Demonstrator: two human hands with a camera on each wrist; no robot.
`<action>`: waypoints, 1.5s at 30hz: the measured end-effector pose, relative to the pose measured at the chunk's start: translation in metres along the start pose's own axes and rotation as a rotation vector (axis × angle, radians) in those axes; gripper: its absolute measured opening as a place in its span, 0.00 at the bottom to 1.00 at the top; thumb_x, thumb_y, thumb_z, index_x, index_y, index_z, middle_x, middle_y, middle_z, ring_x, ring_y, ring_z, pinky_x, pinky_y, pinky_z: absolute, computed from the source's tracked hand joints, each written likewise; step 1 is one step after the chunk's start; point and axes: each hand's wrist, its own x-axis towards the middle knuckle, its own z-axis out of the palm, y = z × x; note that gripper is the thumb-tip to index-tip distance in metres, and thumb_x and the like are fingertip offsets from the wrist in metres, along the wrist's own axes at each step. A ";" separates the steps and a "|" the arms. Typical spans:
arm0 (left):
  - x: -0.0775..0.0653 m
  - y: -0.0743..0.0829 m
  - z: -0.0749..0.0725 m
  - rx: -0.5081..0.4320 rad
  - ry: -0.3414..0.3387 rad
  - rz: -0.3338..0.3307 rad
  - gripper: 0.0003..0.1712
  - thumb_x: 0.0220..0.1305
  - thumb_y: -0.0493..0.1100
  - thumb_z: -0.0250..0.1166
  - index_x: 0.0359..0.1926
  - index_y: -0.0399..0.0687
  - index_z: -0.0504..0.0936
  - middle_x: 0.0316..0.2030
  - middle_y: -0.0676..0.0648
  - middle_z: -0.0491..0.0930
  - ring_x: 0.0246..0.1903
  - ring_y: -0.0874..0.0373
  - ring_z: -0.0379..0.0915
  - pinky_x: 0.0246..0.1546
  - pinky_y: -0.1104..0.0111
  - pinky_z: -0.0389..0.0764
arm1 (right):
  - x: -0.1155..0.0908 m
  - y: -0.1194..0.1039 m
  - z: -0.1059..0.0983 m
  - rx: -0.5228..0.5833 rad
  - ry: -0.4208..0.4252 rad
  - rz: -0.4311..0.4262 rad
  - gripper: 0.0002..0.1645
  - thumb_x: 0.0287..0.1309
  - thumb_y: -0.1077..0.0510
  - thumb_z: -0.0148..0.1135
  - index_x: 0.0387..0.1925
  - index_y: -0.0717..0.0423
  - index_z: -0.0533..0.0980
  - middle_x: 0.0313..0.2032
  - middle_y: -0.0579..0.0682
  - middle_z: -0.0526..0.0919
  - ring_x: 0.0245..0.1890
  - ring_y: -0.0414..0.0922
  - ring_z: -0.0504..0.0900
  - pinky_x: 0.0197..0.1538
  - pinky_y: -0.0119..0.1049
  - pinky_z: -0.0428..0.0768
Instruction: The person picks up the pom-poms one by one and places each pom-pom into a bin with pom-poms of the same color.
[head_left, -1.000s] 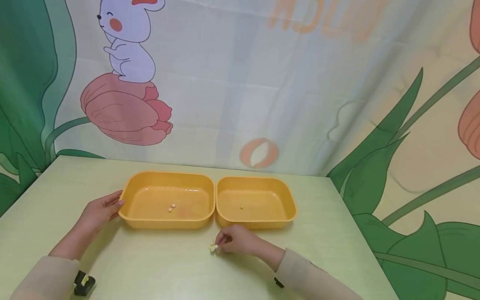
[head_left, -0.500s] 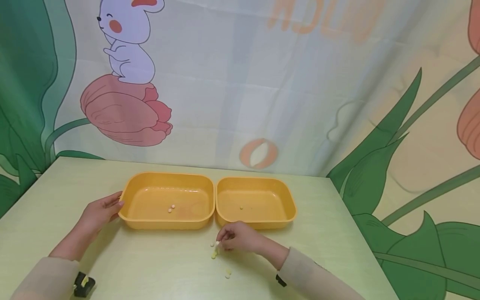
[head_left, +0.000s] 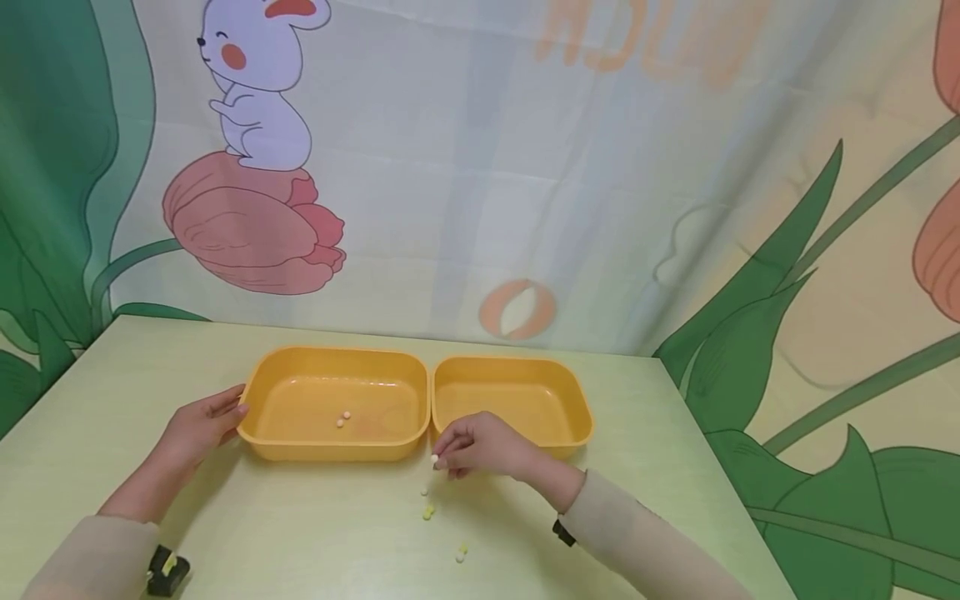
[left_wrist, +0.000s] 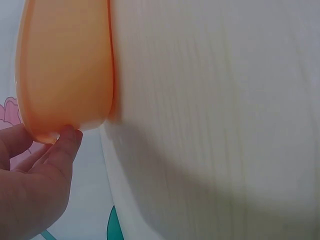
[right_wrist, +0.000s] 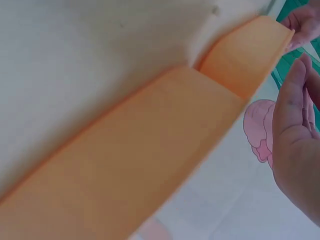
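Note:
My left hand (head_left: 198,429) pinches the left end of a yellow plastic tray (head_left: 333,450); in the left wrist view its thumb and fingertips meet at the rim. Two pale small beads (head_left: 343,419) lie inside that tray. Just in front of a second yellow tray (head_left: 577,421), my right hand (head_left: 487,450) pinches a small white bead (head_left: 434,459) between thumb and fingertips, raised off the table. Below it on the table lie a whitish bead (head_left: 423,492), yellow-green beads (head_left: 428,512), and a yellow and a white bead (head_left: 461,554) close together. The right hand covers part of the second tray's floor.
The two trays stand end to end on a pale green table (head_left: 315,525). Behind it hangs a printed curtain (head_left: 420,183) with a rabbit and flowers. A black clip-like thing (head_left: 168,572) shows by the left sleeve.
The small clump of beads at my right fingertips has separated on the table. My right hand has lifted a white bead toward the trays. The left hand stays put.

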 end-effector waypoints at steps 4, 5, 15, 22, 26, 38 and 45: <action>0.001 -0.001 0.001 0.003 0.001 0.000 0.36 0.83 0.48 0.46 0.79 0.34 0.46 0.77 0.27 0.51 0.76 0.33 0.55 0.63 0.60 0.75 | 0.002 -0.012 -0.009 -0.003 0.001 0.002 0.05 0.63 0.63 0.69 0.39 0.62 0.84 0.38 0.65 0.90 0.29 0.42 0.85 0.46 0.47 0.92; 0.001 -0.001 0.001 0.003 0.001 0.000 0.36 0.83 0.48 0.46 0.79 0.34 0.46 0.77 0.27 0.51 0.76 0.33 0.55 0.63 0.60 0.75 | 0.003 -0.015 -0.011 0.004 -0.001 0.005 0.05 0.63 0.63 0.69 0.39 0.62 0.84 0.38 0.63 0.90 0.29 0.42 0.85 0.46 0.46 0.92; 0.001 -0.001 0.000 -0.005 0.004 -0.011 0.36 0.83 0.48 0.46 0.79 0.34 0.45 0.77 0.27 0.51 0.76 0.33 0.54 0.63 0.62 0.75 | 0.028 -0.045 -0.035 0.061 -0.024 0.019 0.09 0.65 0.64 0.67 0.45 0.64 0.82 0.42 0.64 0.90 0.30 0.40 0.87 0.50 0.43 0.92; 0.001 0.000 0.000 0.000 0.006 -0.019 0.36 0.83 0.48 0.46 0.79 0.34 0.45 0.77 0.27 0.50 0.76 0.32 0.55 0.64 0.59 0.74 | 0.048 -0.070 -0.046 0.021 -0.046 -0.010 0.09 0.66 0.65 0.64 0.45 0.65 0.83 0.46 0.63 0.90 0.30 0.40 0.87 0.47 0.37 0.92; -0.001 0.001 0.000 0.002 0.005 -0.019 0.36 0.83 0.47 0.46 0.79 0.34 0.45 0.77 0.26 0.50 0.76 0.32 0.55 0.64 0.59 0.73 | 0.061 -0.083 -0.051 -0.002 -0.074 -0.009 0.09 0.68 0.65 0.63 0.47 0.64 0.83 0.46 0.60 0.90 0.32 0.41 0.87 0.48 0.36 0.92; 0.001 -0.001 0.000 -0.010 0.002 -0.010 0.36 0.83 0.48 0.46 0.79 0.34 0.45 0.77 0.27 0.50 0.76 0.32 0.55 0.63 0.60 0.74 | 0.095 -0.112 -0.054 -0.059 -0.119 0.013 0.10 0.69 0.65 0.62 0.48 0.65 0.82 0.44 0.57 0.90 0.32 0.40 0.87 0.54 0.42 0.91; 0.002 -0.001 0.001 -0.005 0.002 -0.011 0.36 0.83 0.48 0.46 0.79 0.34 0.46 0.77 0.28 0.51 0.76 0.32 0.56 0.64 0.59 0.74 | 0.115 -0.118 -0.050 -0.115 -0.165 0.027 0.11 0.70 0.63 0.61 0.49 0.63 0.82 0.42 0.54 0.89 0.35 0.41 0.87 0.60 0.45 0.88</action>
